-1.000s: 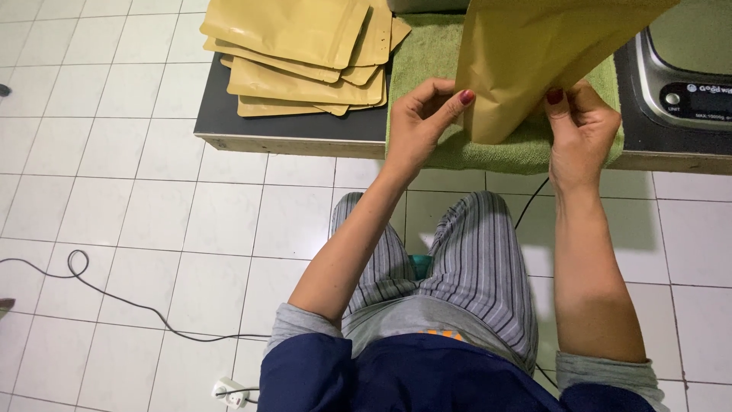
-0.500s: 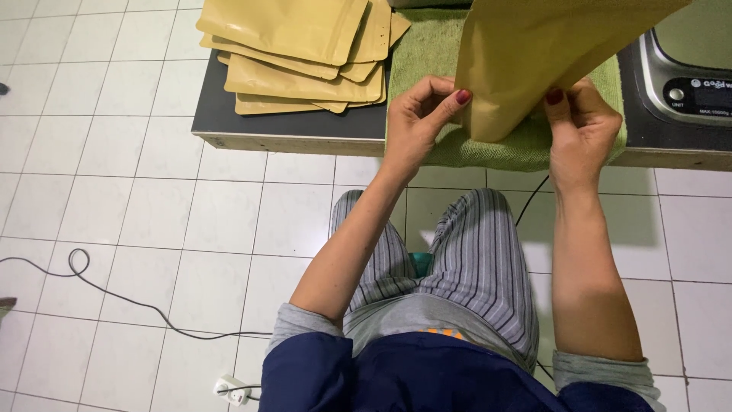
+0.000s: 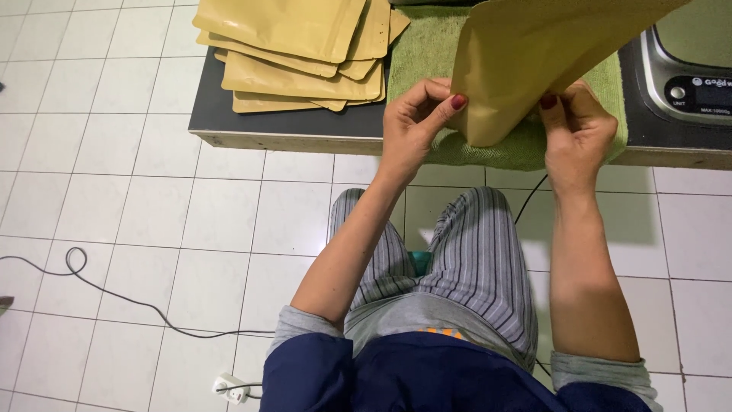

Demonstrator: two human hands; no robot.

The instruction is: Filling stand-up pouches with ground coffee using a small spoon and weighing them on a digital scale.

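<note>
I hold a tan paper pouch [image 3: 534,61] tilted above a green towel [image 3: 427,57] on a low dark table [image 3: 290,126]. My left hand [image 3: 415,122] pinches the pouch's lower left corner between thumb and fingers. My right hand [image 3: 576,130] grips its lower right edge. Both thumbnails are painted dark red. The top of the pouch runs out of view.
A stack of several tan pouches [image 3: 297,46] lies on the table's left part. A digital scale [image 3: 686,76] stands at the right. A black cable [image 3: 114,294] snakes over the white tiled floor to a white plug [image 3: 229,389]. My striped trousers [image 3: 457,259] are below the table.
The pouch and both hands have stayed almost in place; my fingers shifted only slightly along the lower edge.
</note>
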